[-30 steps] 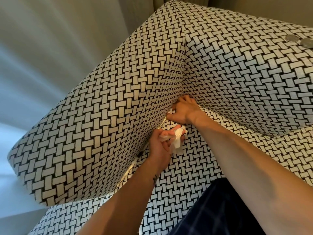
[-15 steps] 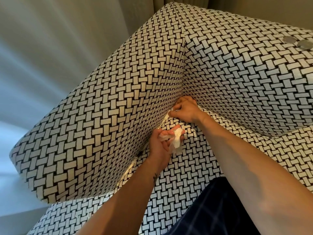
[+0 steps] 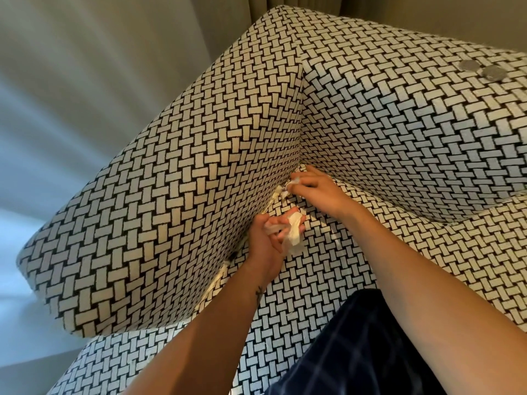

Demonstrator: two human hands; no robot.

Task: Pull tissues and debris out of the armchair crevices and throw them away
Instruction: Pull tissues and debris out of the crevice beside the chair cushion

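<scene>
A person leans over a basket-weave armchair [image 3: 399, 138], working the crevice [image 3: 235, 253] where the armrest [image 3: 171, 209] meets the left edge of the seat [image 3: 328, 280]. A checked trouser leg [image 3: 356, 352] rests on the seat's front. The right hand [image 3: 316, 189] reaches into the back left corner, fingertips pinching a white scrap [image 3: 293, 182] at the seam, apparently to draw it out. The left hand [image 3: 268, 238] waits just beside it over the seat, fingers curled around a crumpled wad [image 3: 293, 235], seemingly serving as the collecting hand so the other stays free to dig. Torn shreds [image 3: 278, 194] poke from the seam between the two hands, and a pale strip [image 3: 218, 279] shows lower along the crevice, so clearing looks only partly done. No bin is in view. Two small round discs [image 3: 482, 69], possibly coins, lie on the backrest's top.
</scene>
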